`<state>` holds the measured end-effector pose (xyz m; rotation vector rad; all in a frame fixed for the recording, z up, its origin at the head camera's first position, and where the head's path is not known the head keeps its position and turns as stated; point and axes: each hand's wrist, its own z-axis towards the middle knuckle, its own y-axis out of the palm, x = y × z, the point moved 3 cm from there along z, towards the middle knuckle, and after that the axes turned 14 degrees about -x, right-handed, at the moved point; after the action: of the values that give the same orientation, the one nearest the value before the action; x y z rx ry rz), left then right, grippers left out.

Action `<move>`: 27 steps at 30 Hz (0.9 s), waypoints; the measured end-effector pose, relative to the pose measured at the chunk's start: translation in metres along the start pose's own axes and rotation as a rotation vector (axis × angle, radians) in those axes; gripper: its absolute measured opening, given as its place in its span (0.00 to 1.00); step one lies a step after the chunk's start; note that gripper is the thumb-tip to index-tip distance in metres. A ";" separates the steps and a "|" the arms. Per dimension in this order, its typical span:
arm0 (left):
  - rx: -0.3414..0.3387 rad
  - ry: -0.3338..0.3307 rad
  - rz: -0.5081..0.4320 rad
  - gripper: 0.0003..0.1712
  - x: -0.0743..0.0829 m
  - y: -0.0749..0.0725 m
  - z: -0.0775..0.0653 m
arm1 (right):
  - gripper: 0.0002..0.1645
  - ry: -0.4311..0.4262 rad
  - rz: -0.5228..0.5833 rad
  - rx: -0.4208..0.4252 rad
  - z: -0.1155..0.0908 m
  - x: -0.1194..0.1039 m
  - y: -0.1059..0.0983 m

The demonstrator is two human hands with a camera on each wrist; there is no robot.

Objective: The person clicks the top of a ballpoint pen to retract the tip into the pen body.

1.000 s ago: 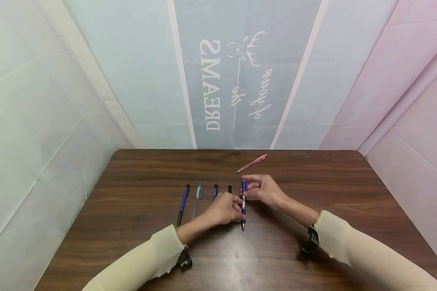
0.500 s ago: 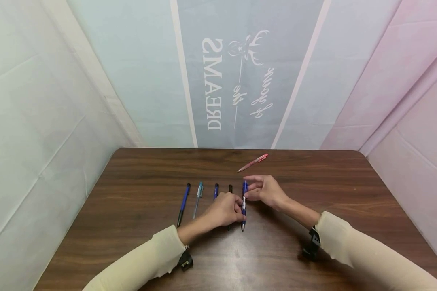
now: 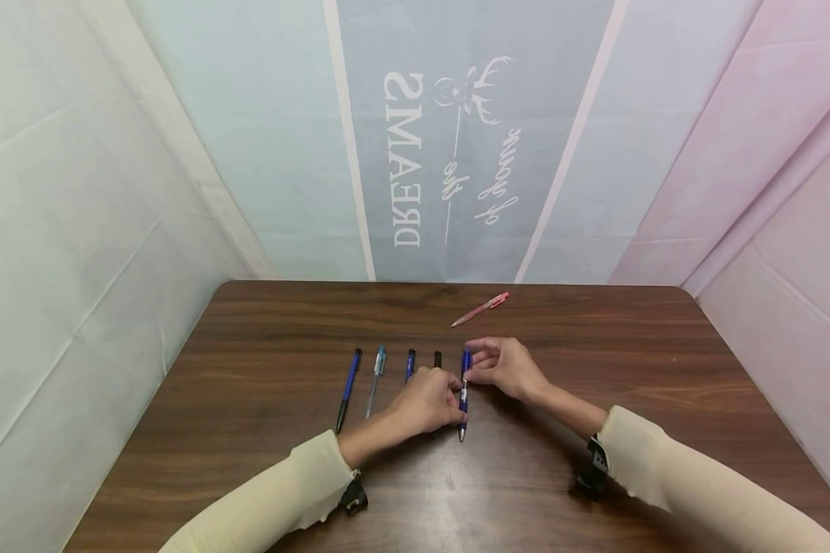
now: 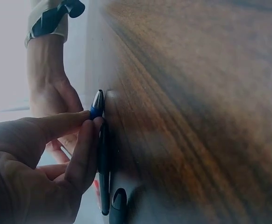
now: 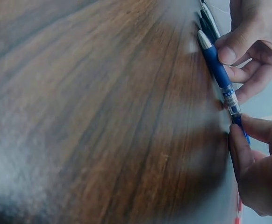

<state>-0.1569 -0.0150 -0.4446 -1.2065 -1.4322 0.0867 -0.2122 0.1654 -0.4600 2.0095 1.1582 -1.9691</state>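
A blue retractable pen (image 3: pixel 464 395) with a silver tip lies nearly lengthwise on the table, tip toward me. My left hand (image 3: pixel 425 399) pinches it near the tip between thumb and fingers, as the left wrist view also shows. At its far end, the thumb and fingers of my right hand (image 3: pixel 512 369) pinch the blue top part; in the right wrist view a printed label shows between both hands. Just left of it lies a black pen (image 3: pixel 438 359), partly covered by my left hand. Another dark blue pen (image 3: pixel 410 365) is also mostly hidden under that hand.
Farther left lie a clear pen with a teal top (image 3: pixel 380 362) and a blue pen with a black grip (image 3: pixel 349 388), roughly parallel. A pink pen (image 3: pixel 480 309) lies slantwise near the back edge of the wooden table (image 3: pixel 270 330). Cloth hangs behind and at both sides.
The blue retractable pen has slid slightly toward me, with my right hand moving along at its far end. My left hand stays near the tip. The other pens keep their places.
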 end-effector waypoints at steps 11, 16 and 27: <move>0.036 0.020 0.068 0.26 0.000 0.000 0.000 | 0.27 -0.003 -0.186 0.033 0.001 -0.003 -0.001; 0.032 0.019 0.089 0.23 0.002 0.001 -0.001 | 0.27 -0.017 -0.229 0.035 0.000 -0.003 -0.001; 0.079 0.080 0.153 0.21 0.008 -0.003 -0.002 | 0.25 -0.013 -0.239 0.041 -0.003 0.002 -0.007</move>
<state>-0.1549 -0.0122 -0.4360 -1.2393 -1.2552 0.1969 -0.2136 0.1730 -0.4581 1.9539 1.4255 -2.1253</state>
